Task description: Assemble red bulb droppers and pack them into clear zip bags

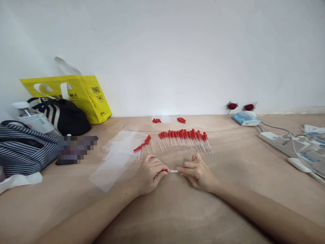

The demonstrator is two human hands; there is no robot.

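My left hand point(152, 172) pinches a red rubber bulb, mostly hidden by the fingers. From it a clear dropper tube point(173, 171) runs level to my right hand point(197, 173), whose thumb and fingers are closed on its other end. I cannot tell how far the tube sits inside the bulb. Just beyond my hands lies a row of droppers with red bulbs point(182, 134), their clear tubes pointing toward me. Left of that row, a few loose red bulbs point(145, 142) lie by several bare tubes point(152, 147).
Clear plastic bags point(114, 162) lie left of my hands. Farther back are small bags of red bulbs point(156, 120). A yellow bag point(93, 98), black bag point(68, 118), bottle point(38, 120) and striped pouch point(27, 149) stand left. A power strip point(279, 142) with cables lies right.
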